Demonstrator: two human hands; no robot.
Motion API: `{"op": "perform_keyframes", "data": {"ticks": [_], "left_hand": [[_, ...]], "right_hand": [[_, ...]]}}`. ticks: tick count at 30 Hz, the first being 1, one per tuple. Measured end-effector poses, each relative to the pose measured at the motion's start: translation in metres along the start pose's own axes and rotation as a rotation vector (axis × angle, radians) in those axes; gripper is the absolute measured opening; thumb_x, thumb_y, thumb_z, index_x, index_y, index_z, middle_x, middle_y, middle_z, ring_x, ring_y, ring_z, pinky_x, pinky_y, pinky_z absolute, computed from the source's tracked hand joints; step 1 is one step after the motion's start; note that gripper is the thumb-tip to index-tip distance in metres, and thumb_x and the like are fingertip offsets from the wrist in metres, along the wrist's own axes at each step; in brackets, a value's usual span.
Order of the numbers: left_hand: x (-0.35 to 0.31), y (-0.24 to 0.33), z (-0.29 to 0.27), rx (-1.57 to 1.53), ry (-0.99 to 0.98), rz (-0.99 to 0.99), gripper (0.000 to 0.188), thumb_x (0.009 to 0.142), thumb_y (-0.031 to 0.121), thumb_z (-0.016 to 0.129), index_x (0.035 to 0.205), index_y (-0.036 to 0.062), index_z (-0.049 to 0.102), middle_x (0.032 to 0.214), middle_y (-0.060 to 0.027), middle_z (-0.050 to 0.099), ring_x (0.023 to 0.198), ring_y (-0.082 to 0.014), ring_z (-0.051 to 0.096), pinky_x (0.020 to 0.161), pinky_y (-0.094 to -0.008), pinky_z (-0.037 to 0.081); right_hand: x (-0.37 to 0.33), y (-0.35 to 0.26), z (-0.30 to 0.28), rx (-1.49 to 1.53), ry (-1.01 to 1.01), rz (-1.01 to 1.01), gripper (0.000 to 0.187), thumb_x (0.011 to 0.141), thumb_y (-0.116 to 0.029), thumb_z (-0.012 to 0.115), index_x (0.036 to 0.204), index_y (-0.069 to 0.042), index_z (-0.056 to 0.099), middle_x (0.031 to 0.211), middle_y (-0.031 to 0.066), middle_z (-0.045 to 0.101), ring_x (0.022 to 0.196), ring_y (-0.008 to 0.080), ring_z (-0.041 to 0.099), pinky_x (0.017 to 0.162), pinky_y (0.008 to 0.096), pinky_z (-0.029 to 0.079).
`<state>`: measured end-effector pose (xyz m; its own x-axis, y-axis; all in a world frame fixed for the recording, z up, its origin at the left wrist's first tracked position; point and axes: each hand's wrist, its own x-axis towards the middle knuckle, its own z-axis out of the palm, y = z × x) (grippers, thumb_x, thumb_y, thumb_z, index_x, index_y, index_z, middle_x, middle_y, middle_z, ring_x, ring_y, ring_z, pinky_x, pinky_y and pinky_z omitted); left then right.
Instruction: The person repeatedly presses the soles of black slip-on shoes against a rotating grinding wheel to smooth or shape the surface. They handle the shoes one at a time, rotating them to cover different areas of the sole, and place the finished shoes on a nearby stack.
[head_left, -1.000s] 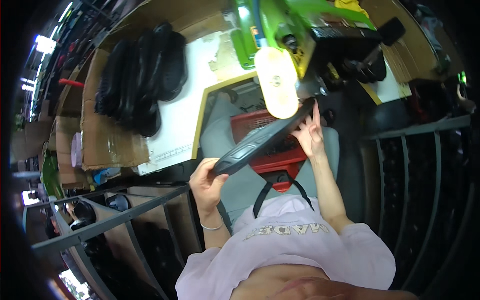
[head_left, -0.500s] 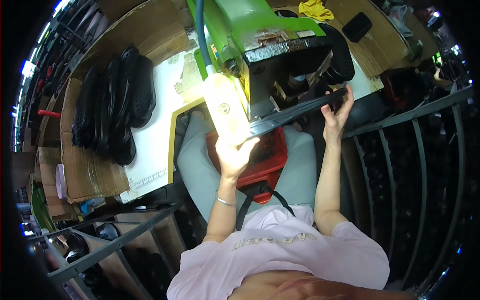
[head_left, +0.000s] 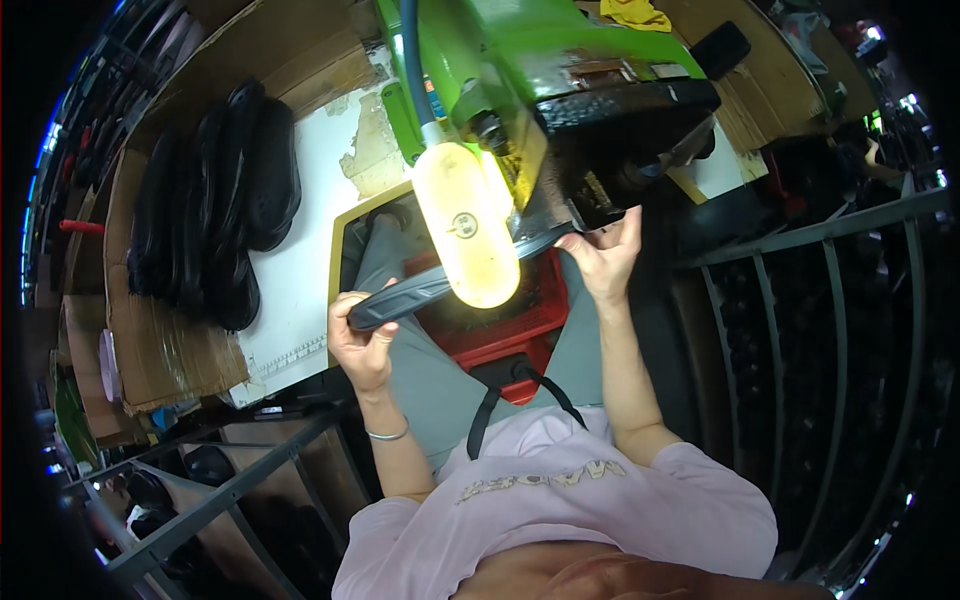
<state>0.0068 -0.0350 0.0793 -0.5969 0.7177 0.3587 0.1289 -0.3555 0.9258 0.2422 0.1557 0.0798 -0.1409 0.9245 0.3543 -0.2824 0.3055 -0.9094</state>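
A long dark shoe sole [head_left: 405, 297] is held edge-on beneath the front of the green machine [head_left: 560, 40]. My left hand [head_left: 362, 340] is closed round its near left end, thumb below and fingers above. At its far end my right hand [head_left: 603, 262] pinches the sole, close under the machine's black head [head_left: 625, 110]. A lit, yellowish lamp [head_left: 465, 225] on a blue-grey hose hangs in front and hides the middle of the sole. Where the sole meets the machine cannot be made out.
At the left, a cardboard box [head_left: 165, 350] holds several black soles [head_left: 215, 200] beside a white board [head_left: 290, 340]. A red bin [head_left: 500, 340] sits between my legs. Metal rails [head_left: 840, 225] run along the right. A yellow cloth [head_left: 635, 14] lies at the back.
The sole has shifted leftward and turned, its left end now lower. My left hand moved left out from below the lamp; my right hand moved left and down, nearer the machine head.
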Motion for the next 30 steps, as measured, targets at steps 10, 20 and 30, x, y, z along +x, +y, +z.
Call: {"op": "perform_keyframes", "data": {"ticks": [10,20,30], "left_hand": [[-0.021,-0.072,-0.057,0.042,-0.037,-0.207,0.034,0.072,0.005,0.082,0.095,0.0019,0.057,0.098,-0.0069,0.06,0.09,-0.0151,0.057,0.084,-0.0293,0.048],[0.015,-0.033,0.123,0.339,-0.159,0.166,0.035,0.072,0.007,0.083,0.1,-0.0003,0.065,0.087,-0.0086,0.068,0.081,-0.0159,0.064,0.075,-0.0283,0.052],[-0.012,-0.05,0.152,-0.07,0.138,-0.077,0.024,0.081,0.006,0.078,0.099,-0.0005,0.063,0.091,-0.0049,0.067,0.083,-0.0113,0.061,0.079,-0.0244,0.048]], "right_hand": [[-0.026,0.021,0.028,-0.42,0.1,-0.319,0.062,0.055,-0.009,0.091,0.109,0.006,0.066,0.108,0.0173,0.07,0.093,0.0264,0.069,0.081,0.034,0.055],[-0.018,0.003,0.022,-0.604,-0.022,-0.517,0.056,0.06,-0.008,0.088,0.111,0.003,0.066,0.103,0.0159,0.071,0.089,0.0275,0.069,0.079,0.0334,0.055],[-0.092,0.164,-0.045,0.855,0.037,1.041,0.061,0.092,-0.02,0.066,0.145,-0.019,0.035,0.144,0.0108,0.041,0.132,0.0316,0.042,0.098,0.0585,0.044]]}}
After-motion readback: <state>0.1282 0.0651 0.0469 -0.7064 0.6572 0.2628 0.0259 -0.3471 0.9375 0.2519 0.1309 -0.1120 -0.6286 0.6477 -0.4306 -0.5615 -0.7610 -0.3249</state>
